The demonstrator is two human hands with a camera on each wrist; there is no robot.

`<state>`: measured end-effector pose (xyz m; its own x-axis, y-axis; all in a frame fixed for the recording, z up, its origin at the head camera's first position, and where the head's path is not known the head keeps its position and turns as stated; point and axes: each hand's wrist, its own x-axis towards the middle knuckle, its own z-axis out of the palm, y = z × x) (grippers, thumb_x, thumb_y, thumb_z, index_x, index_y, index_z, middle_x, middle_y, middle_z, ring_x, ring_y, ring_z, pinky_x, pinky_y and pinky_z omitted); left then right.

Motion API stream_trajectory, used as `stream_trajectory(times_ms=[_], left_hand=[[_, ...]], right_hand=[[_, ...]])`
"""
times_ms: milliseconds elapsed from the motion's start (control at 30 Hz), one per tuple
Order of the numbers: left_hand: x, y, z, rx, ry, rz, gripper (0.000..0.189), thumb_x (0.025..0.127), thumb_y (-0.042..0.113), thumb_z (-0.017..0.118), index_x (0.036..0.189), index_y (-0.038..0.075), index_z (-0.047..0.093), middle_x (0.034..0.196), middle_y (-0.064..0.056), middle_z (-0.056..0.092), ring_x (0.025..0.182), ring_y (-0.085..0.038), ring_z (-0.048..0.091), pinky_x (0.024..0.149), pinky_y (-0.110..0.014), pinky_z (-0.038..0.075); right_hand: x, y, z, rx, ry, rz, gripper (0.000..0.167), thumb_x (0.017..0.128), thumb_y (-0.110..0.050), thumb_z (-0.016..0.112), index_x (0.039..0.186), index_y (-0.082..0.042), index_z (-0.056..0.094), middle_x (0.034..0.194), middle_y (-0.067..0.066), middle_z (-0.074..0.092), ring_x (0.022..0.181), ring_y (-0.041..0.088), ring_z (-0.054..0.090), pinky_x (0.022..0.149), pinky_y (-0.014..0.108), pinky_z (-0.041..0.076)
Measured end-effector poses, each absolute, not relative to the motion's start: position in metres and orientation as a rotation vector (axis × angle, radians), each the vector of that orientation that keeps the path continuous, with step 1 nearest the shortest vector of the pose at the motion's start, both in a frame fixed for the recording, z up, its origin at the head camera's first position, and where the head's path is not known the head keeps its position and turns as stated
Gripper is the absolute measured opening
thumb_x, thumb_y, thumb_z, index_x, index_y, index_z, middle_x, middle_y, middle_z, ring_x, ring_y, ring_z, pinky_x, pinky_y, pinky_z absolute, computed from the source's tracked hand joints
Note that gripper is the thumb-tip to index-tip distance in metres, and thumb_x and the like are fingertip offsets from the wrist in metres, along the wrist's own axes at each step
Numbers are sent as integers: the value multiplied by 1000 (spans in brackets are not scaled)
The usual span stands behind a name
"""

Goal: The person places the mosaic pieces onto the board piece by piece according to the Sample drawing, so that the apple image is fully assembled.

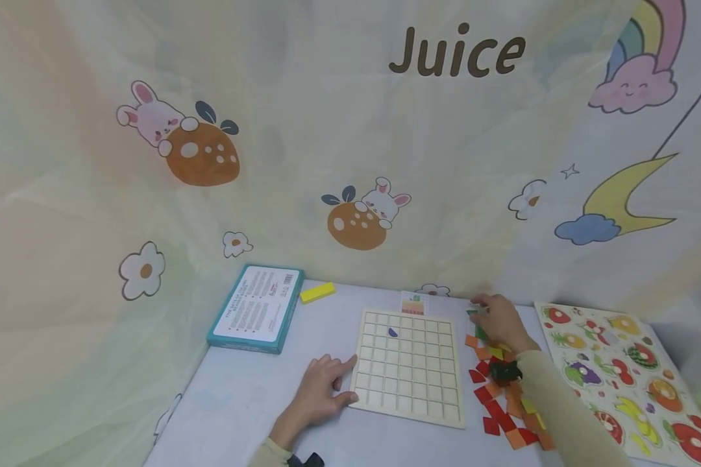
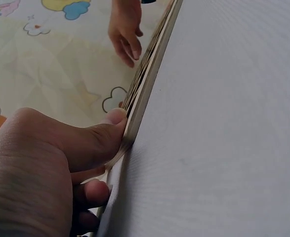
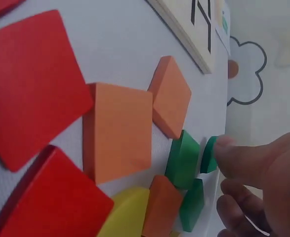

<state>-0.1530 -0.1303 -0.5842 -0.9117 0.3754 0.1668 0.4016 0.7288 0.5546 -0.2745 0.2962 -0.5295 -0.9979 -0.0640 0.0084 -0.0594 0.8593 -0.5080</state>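
My left hand is at the left edge of a pale wooden grid board. Its thumb and index finger reach out to touch that edge, and the left wrist view shows the thumb against the rim. One small purple piece lies in an upper square of the board. Beyond the board's right side, my right hand is over the far end of a spread of coloured pieces. Its thumb touches a small green piece; the index finger's contact is hidden. Beside it lie two other green pieces.
Red pieces, orange and yellow ones lie under my right forearm. A fruit-picture board is at the right. A small picture card lies behind the grid board. At the left are a teal box and a yellow bar.
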Motion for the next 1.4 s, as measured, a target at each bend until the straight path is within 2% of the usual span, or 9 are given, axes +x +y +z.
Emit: stream_trajectory(times_ms=[300, 533, 600, 767, 900, 1000, 1167, 1400], left_hand=[[-150, -129, -586, -630, -2895, -948, 72, 83, 43, 85, 148, 21, 64, 70, 18, 44, 74, -1, 34, 76, -24, 29], [-150, -130, -584, -651, -2846, -930, 71, 82, 41, 87, 146, 19, 66, 70, 18, 45, 73, 0, 33, 74, -24, 29], [-150, -130, -584, -656, -2839, -931, 71, 82, 43, 86, 146, 18, 66, 70, 17, 45, 73, 0, 33, 74, -23, 28], [-151, -129, -585, -657, -2844, -946, 71, 82, 43, 86, 146, 18, 66, 70, 17, 46, 74, 0, 33, 75, -23, 29], [-151, -130, -587, -648, -2860, -943, 71, 82, 43, 86, 146, 20, 66, 70, 19, 44, 74, 0, 33, 75, -23, 29], [-152, -131, -588, -650, -2860, -938, 71, 82, 44, 86, 146, 20, 66, 70, 19, 43, 75, 1, 33, 75, -23, 28], [-152, -131, -589, -650, -2858, -935, 71, 83, 45, 85, 146, 19, 66, 70, 19, 43, 74, 1, 32, 75, -22, 28], [-153, -130, -588, -652, -2852, -947, 71, 83, 44, 86, 146, 18, 66, 70, 18, 45, 74, 0, 33, 75, -23, 28]], right_hand=[[-280, 294, -535, -164, 3045, -641, 25, 96, -15, 78, 114, 2, 75, 111, 20, 73, 91, 30, 61, 91, 56, 56], [-278, 293, -531, -140, 3025, -665, 23, 97, -15, 78, 108, 1, 66, 95, 15, 69, 79, 25, 58, 77, 45, 56], [-278, 292, -530, -135, 3017, -678, 22, 97, -15, 77, 109, -1, 64, 93, 14, 68, 79, 24, 58, 75, 43, 55], [-279, 292, -534, -137, 3008, -767, 29, 101, -15, 70, 126, -6, 58, 92, 13, 67, 76, 23, 58, 70, 38, 51], [-278, 293, -535, -189, 3017, -922, 23, 103, -16, 67, 123, -8, 63, 86, 10, 66, 70, 21, 55, 65, 35, 45], [-276, 294, -534, -217, 3032, -1043, 22, 101, -17, 73, 119, -7, 69, 88, 10, 71, 72, 20, 59, 64, 33, 47], [-272, 295, -535, -219, 3045, -1217, 34, 95, -19, 81, 124, -2, 73, 94, 13, 78, 77, 18, 69, 62, 28, 53], [-264, 282, -533, -126, 2983, -1325, 37, 98, -20, 79, 131, -5, 72, 109, 17, 79, 94, 27, 74, 68, 24, 54]])
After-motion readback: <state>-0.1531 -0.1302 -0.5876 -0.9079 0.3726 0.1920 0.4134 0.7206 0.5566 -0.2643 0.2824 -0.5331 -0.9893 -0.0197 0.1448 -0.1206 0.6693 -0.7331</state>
